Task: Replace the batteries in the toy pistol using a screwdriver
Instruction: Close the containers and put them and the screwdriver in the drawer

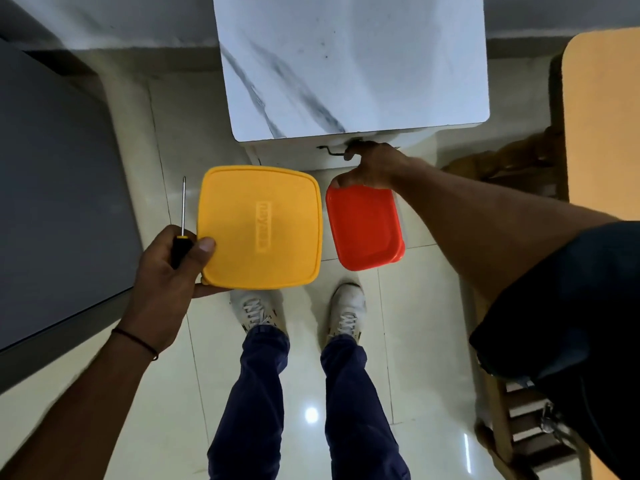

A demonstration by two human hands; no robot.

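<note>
I am standing and looking down. My left hand (173, 268) grips a yellow-lidded square box (259, 230) by its left edge, thumb on the lid. The same hand holds a screwdriver (181, 230) with a black and yellow handle, its thin shaft pointing away from me. My right hand (372, 166) pinches the far edge of a smaller red box (363, 230), thumb on its corner. Its fingers reach up to a dark bent piece (330, 151) under the table edge. No toy pistol or batteries show.
A white marble-patterned table (346, 64) stands just ahead. A dark grey surface (52, 185) fills the left side, and an orange tabletop (602, 116) with a wooden chair is on the right. My feet in white shoes (346, 306) stand on glossy floor tiles.
</note>
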